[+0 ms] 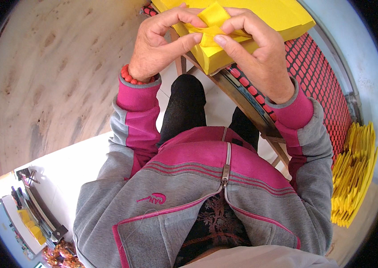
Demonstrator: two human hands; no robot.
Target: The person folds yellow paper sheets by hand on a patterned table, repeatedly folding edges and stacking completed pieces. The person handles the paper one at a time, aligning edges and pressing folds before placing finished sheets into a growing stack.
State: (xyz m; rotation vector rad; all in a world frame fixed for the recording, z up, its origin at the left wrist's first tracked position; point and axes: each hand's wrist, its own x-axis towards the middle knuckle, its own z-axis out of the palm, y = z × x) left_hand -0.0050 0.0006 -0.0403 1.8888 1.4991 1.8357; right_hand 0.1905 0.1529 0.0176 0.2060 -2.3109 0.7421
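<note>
Both my hands are raised over a thick stack of yellow paper sheets (283, 18) that lies on a red mesh tray (318, 71). Together they pinch one small folded yellow sheet (212, 24). My left hand (162, 42) grips its left side with thumb and fingers, and a red bead bracelet (131, 77) circles that wrist. My right hand (254, 49) holds the sheet's right side, thumb pressed under the fold. Grey and pink jacket sleeves cover both forearms.
A wooden stand (247, 107) carries the tray, right in front of my black-trousered knees (186, 102). A row of folded yellow paper pieces (354, 174) is piled at the right. A bare plastered wall (50, 76) fills the left. White floor tiles (64, 169) lie below.
</note>
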